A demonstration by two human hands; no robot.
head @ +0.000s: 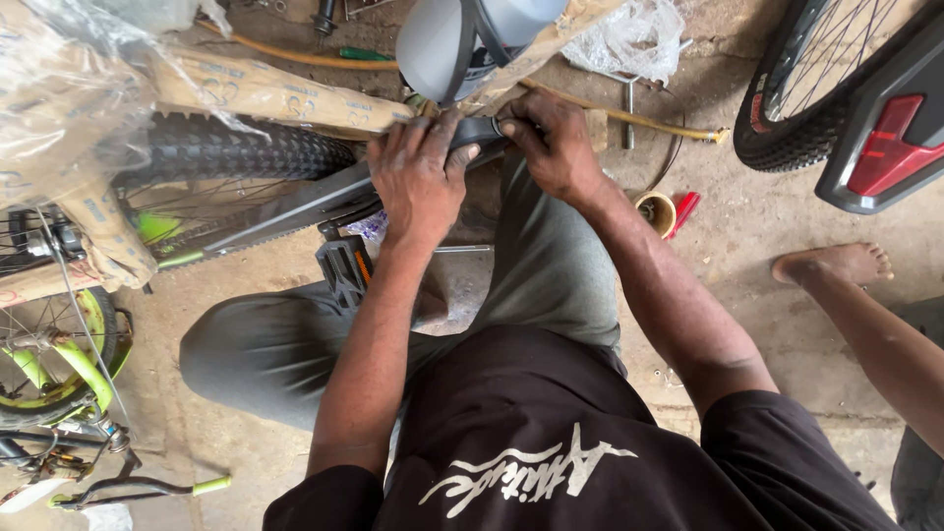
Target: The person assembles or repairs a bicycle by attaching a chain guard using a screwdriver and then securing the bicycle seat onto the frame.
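While the person squats over a bicycle laid on its side, the head view shows both hands at one spot on the frame, just under the grey saddle (433, 44). The left hand (418, 177) lies palm-down over a dark frame tube (295, 208), its fingers curled together and pressing on the dark part (479, 129) where the tube ends. The right hand (556, 147) meets it from the other side, with thumb and fingertips pinched tightly on that same dark part; what sits under the fingertips is hidden, so I cannot tell whether it is a clamp, a bolt or a tool.

As for progress, the bicycle looks only partly unpacked: brown cardboard wrapping (265, 93) and clear plastic film (59, 108) cover much of the frame, while the knobby tyre (246, 147) and a black pedal (344, 267) are already bare. The wrapping near the saddle is left to come off, and the part in the hands looks unfinished, since both hands grip it.

A spanner (629, 113) and a small yellowish tin (656, 211) lie on the concrete floor (747, 295) just beyond the right forearm. Another person's bare foot (836, 264) rests on the floor, well apart from the hands.
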